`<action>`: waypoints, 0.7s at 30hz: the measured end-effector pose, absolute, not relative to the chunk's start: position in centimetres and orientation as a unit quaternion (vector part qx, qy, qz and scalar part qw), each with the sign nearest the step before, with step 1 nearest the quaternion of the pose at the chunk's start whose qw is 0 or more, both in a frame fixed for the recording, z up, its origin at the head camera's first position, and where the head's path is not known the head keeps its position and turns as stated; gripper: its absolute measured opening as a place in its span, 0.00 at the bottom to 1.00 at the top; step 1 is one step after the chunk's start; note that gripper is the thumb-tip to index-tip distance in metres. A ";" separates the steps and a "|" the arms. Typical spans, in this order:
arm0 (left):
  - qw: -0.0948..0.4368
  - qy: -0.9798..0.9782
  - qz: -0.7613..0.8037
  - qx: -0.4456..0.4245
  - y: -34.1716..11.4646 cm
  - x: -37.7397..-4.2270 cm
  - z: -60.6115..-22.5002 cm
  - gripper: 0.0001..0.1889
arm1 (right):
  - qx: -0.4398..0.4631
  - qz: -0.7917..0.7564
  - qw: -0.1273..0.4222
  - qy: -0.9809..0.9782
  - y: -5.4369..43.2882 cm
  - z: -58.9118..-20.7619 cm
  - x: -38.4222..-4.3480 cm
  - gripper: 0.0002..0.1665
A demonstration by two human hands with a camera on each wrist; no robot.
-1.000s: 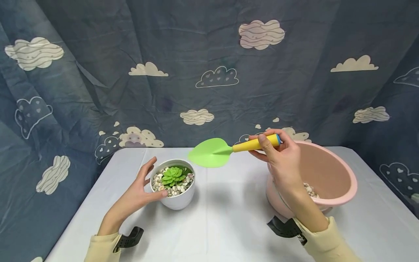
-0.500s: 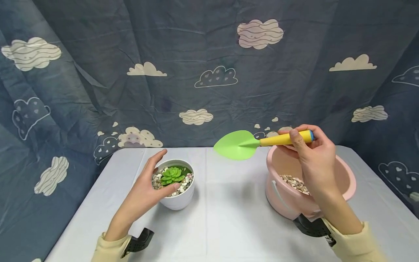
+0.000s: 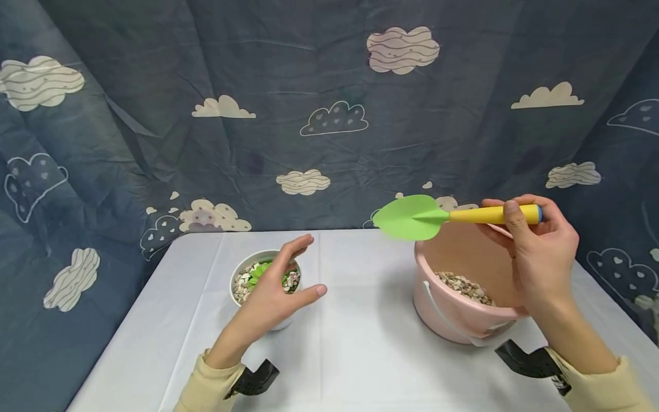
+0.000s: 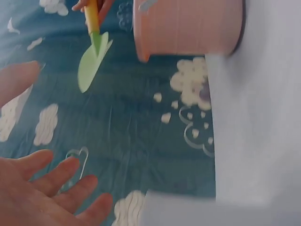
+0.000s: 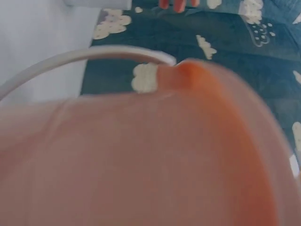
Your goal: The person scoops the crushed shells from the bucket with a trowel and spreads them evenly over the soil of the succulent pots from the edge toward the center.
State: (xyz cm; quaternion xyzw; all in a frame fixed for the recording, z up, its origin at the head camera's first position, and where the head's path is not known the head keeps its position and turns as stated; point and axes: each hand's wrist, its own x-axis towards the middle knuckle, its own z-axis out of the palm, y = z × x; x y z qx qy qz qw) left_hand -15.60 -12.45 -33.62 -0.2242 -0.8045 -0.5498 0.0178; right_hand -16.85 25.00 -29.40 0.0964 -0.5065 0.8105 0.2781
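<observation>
My right hand (image 3: pixel 546 252) grips the yellow handle of a small garden trowel (image 3: pixel 412 217) with a light green blade. It holds the trowel level above the pink bucket (image 3: pixel 443 320), blade toward the left. Tan and white pebbles (image 3: pixel 465 288) lie in the bucket. My left hand (image 3: pixel 268 303) has its fingers and thumb spread, with nothing between them. In the head view it overlaps a white pot (image 3: pixel 233 277) holding a green succulent (image 3: pixel 257 273) and pebbles, partly hiding them. The left wrist view shows the trowel (image 4: pixel 94 61) beside the bucket (image 4: pixel 188 28).
A white cloth covers the table (image 3: pixel 355 355). Behind it hangs a dark blue curtain (image 3: pixel 340 63) with cloud prints. The bucket's pale bail handle (image 3: pixel 448 320) hangs down its front side. Black straps (image 3: pixel 254 380) sit at both wrists.
My right hand has carried the trowel rightward and slightly up, from near the pot to over the bucket. My left hand has moved right, from beside the pot to in front of it.
</observation>
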 end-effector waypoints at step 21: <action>-0.070 -0.741 -0.618 -0.254 -4.3 -17.4 -36.7 0.37 | 0.018 0.735 0.372 -0.567 31.8 -29.9 -15.5 0.29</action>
